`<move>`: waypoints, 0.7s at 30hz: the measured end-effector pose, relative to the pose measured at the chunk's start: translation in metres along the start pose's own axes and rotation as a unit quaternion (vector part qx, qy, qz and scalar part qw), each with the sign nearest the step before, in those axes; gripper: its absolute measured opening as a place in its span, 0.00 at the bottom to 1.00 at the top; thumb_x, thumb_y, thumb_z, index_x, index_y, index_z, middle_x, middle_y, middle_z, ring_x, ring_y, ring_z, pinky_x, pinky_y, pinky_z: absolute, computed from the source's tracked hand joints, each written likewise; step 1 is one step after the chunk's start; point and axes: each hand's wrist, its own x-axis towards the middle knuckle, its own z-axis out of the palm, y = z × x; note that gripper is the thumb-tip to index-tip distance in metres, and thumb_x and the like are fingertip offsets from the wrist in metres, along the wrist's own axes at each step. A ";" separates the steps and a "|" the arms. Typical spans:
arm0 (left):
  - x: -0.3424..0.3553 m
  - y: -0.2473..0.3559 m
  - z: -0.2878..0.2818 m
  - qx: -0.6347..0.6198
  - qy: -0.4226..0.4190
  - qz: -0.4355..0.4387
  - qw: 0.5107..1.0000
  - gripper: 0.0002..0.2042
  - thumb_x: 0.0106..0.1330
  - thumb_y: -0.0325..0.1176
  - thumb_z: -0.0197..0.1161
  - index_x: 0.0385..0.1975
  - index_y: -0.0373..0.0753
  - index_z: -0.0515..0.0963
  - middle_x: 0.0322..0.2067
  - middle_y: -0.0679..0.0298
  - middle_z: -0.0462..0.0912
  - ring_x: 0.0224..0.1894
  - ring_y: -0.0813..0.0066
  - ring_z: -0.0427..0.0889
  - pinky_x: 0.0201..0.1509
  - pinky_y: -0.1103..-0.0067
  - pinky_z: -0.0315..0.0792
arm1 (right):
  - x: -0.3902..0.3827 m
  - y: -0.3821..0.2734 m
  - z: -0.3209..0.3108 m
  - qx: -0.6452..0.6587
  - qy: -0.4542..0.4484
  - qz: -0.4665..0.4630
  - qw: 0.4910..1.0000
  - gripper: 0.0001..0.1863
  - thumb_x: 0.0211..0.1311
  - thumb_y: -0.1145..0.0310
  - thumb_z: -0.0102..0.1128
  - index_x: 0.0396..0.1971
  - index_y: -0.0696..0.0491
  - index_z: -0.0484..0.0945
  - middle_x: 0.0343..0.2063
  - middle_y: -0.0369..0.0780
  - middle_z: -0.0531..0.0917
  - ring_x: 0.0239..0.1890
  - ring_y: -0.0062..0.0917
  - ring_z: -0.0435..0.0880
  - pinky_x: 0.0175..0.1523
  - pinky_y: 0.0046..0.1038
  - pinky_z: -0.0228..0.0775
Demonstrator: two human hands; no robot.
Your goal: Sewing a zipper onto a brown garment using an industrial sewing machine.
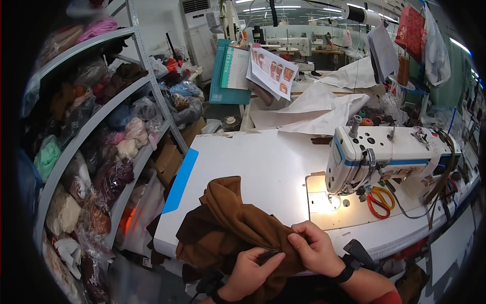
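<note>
A bundle of brown fabric [238, 223], with darker brown parts on its left side, lies heaped over the front edge of the white sewing table [243, 157]. My left hand [251, 271] pinches a fold of it near a dark opening or seam; what exactly lies under the thumb is too small to make out. Just to the right, my right hand [316, 248] grips the same fabric between thumb and fingers. Both hands are closed on the cloth, a short way apart. Beyond them on the right stands a white and blue sewing machine [390, 157], its lamp lighting the needle plate [324, 201].
Scissors with red and yellow handles [380, 201] lie beside the machine. Metal shelves [96, 114] full of bagged fabric rise on the left. White cloth [314, 109], printed sheets [273, 71] and a green cutting mat [217, 76] are at the back. A blue strip [181, 180] marks the table's left edge.
</note>
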 end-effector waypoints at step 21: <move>0.006 0.005 0.012 -0.263 0.051 -0.049 0.962 0.13 0.79 0.33 0.56 0.47 0.29 0.82 0.45 0.58 0.87 0.47 0.72 0.86 0.56 0.76 0.79 | -0.008 0.017 -0.005 0.079 -0.009 0.070 0.994 0.13 0.80 0.61 0.54 0.40 0.56 0.77 0.30 0.27 0.76 0.33 0.09 0.69 0.39 0.16 0.66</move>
